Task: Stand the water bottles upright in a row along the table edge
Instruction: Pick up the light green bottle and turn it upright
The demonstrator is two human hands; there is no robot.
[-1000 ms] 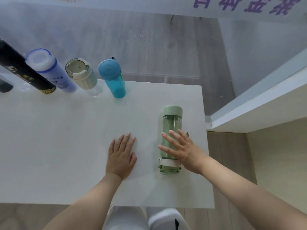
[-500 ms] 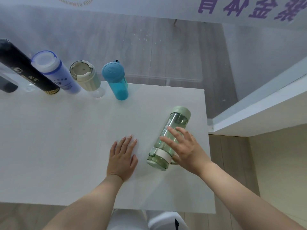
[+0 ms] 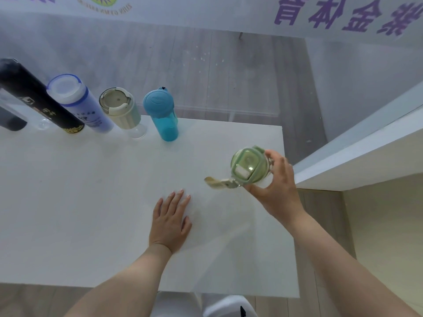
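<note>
While the left hand [image 3: 170,221] lies flat on the bench [image 3: 91,202], fingers straight, right hand [image 3: 278,187] fingers clamp the green bottle [image 3: 249,165], upright near the bench's right edge, apart from the blue bottle [image 3: 163,114].

green bottle [image 3: 249,165] upright, lid up, right side | four bottles [image 3: 160,110] upright along far edge
</note>
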